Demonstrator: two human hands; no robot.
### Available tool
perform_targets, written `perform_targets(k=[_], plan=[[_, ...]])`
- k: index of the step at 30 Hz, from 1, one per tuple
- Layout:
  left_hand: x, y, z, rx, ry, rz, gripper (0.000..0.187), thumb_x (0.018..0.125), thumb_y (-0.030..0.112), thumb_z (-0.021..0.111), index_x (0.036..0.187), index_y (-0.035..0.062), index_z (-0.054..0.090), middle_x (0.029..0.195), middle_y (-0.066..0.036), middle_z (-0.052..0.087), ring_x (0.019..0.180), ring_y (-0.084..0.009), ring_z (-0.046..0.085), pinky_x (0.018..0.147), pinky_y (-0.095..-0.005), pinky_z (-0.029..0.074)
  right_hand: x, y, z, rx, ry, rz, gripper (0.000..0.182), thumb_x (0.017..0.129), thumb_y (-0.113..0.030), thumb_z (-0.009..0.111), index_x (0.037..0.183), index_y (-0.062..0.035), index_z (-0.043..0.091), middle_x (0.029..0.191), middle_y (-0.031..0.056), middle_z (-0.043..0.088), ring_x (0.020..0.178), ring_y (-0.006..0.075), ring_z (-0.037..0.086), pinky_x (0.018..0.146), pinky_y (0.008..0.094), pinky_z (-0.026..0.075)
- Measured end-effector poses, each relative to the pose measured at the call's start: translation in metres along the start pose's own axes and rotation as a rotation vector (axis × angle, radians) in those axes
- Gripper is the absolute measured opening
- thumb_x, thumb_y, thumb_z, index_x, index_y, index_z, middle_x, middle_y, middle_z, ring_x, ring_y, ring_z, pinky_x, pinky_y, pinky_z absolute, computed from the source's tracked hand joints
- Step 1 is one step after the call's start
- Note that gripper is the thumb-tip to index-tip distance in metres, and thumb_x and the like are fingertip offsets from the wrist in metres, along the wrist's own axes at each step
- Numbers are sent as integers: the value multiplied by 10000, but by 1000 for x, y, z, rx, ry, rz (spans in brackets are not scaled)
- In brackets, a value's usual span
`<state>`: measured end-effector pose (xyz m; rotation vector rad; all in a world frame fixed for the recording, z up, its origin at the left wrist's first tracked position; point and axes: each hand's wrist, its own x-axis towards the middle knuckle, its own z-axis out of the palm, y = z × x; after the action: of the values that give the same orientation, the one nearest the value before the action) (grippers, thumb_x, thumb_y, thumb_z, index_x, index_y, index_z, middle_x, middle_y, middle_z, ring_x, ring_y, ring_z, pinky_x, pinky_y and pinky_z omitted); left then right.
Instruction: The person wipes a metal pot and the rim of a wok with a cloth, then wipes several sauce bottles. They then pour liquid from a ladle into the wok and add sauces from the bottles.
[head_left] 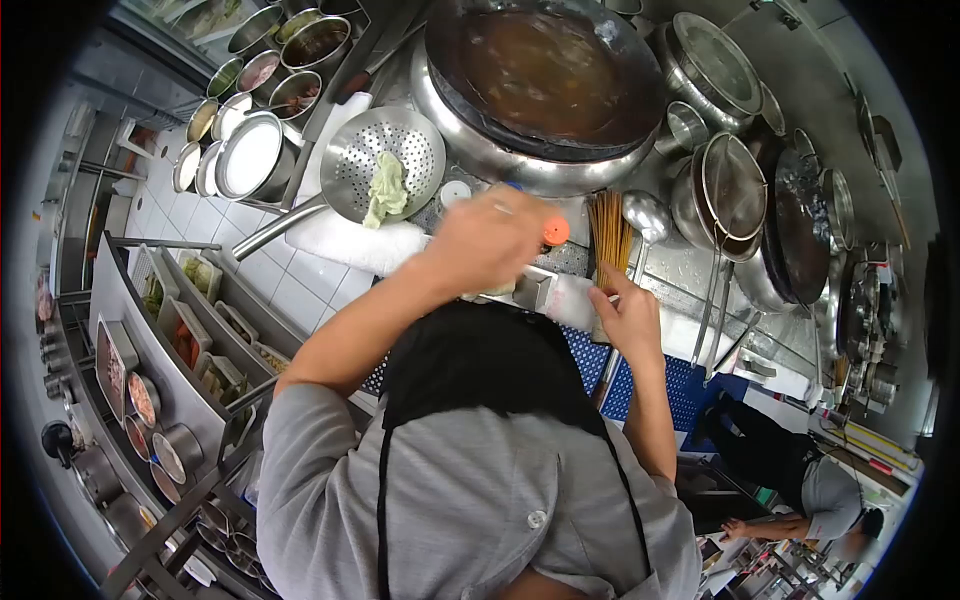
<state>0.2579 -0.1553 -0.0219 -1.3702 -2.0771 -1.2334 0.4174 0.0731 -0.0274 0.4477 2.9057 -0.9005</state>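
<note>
My left hand (490, 240), a ring on one finger, is curled and slightly blurred above the counter edge. Its fingertips are turned away, so what they hold, if anything, is hidden. An orange cap (555, 232) shows right beside its fingers. My right hand (630, 315) has thumb and fingers at the end of a white translucent plastic container (572, 302) with faint pink print, which it seems to grip. A bamboo wok brush (608, 225) lies just beyond those fingers. Left of my left hand, a perforated strainer (345, 150) holds a wrung pale green leafy piece (386, 190).
A large wok (640, 100) of brown liquid sits ahead. A ladle (647, 215), wire strainers (735, 170) and a second wok (800, 220) are to the right. Metal seasoning pots (255, 160) stand at left, above ingredient bins (185, 320). Another person (830, 500) is at lower right.
</note>
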Motion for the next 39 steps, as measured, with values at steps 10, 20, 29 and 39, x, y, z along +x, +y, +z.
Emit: perform_targets(k=[10,20,29,39], plan=[[-124,-187,-32,604,-404,-824,297,837,246,675,1083,80,687,1025,-226,686,961,-412,671,870,-481,536,28,-51,-7,116,185,12,342,870,-211,679,1142,-3,694,825,218,706,730,374,696,705,434,541],[-18,-223,-131,-1321,604,-1123,425,1053,329,377,1297,32,558,1293,-158,603,1183,-319,587,1007,-539,483,-87,126,80,-299,-53,661,359,773,-157,713,1091,-45,590,992,255,692,927,430,674,841,500,521],[143,-192,-116,-1312,186,-665,376,924,18,592,1286,-33,505,1068,-197,651,919,-269,677,820,-366,581,-117,133,114,201,496,468,246,870,-122,666,1060,9,580,697,104,622,624,195,618,575,374,459],[230,-176,3,-1189,93,-962,334,1046,261,511,1190,-22,614,1132,-125,685,1045,-255,670,931,-399,535,114,68,-98,572,534,243,314,922,-64,598,1202,65,538,703,70,565,443,135,526,363,319,440]])
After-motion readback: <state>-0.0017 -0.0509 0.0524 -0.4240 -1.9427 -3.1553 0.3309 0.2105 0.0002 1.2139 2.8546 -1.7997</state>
